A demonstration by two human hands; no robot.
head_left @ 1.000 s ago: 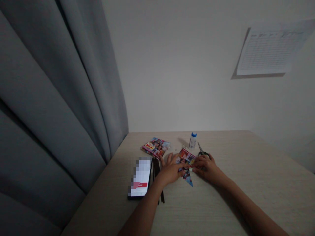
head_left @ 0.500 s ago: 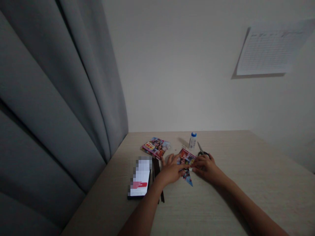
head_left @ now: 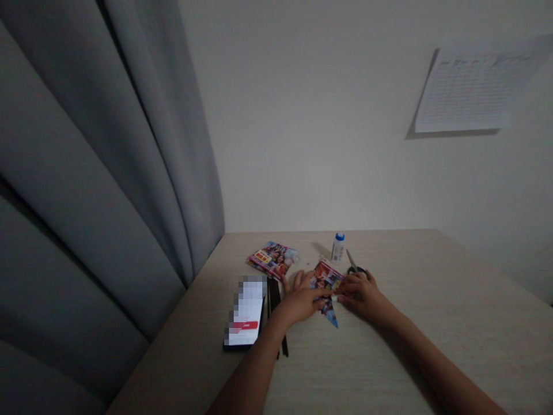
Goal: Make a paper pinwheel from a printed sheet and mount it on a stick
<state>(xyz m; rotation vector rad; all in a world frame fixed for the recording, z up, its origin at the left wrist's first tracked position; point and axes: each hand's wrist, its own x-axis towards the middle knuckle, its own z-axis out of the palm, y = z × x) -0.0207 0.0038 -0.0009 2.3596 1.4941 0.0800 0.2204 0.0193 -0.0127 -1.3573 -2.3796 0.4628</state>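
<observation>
A colourful printed paper lies on the table, with a pointed lower end towards me. My left hand rests on its left side, fingers spread and pressing it down. At the paper's right edge, my right hand has its fingers closed in a pinch on it. A small white bit shows between the two hands. Just behind my right hand lie scissors with dark handles, partly covered by its fingers. A white glue bottle with a blue cap stands beyond the paper.
A phone with a lit screen lies left of my left forearm. Dark thin strips run beside it, partly under that forearm. More printed paper lies at the back left. A grey curtain borders the table's left side.
</observation>
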